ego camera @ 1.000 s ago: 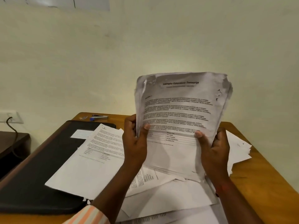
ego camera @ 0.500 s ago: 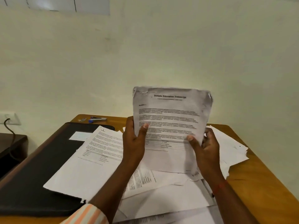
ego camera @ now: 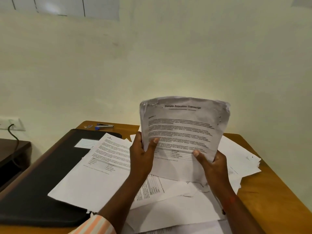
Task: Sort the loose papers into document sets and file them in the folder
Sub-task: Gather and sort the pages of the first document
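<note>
I hold a stack of printed papers (ego camera: 182, 129) upright above the table, its top sheet headed with a bold title and its top corners worn. My left hand (ego camera: 143, 154) grips the stack's left edge, thumb on the front. My right hand (ego camera: 211, 164) grips the lower right edge, thumb on the front too. Under the hands, loose papers (ego camera: 168, 208) lie spread over the table. One printed sheet (ego camera: 99, 166) lies partly on the closed black folder (ego camera: 40, 179) at the left.
A stapler with a blue end (ego camera: 103, 126) and a small item (ego camera: 88, 126) lie at the table's far edge. More white sheets (ego camera: 243, 159) fan out at the right. The wooden table (ego camera: 276, 200) meets a pale wall. A dark side table (ego camera: 11, 152) stands at the left.
The stack dropped lower toward the table half a second ago and has now risen slightly, its top curling back. Both hands kept their grip.
</note>
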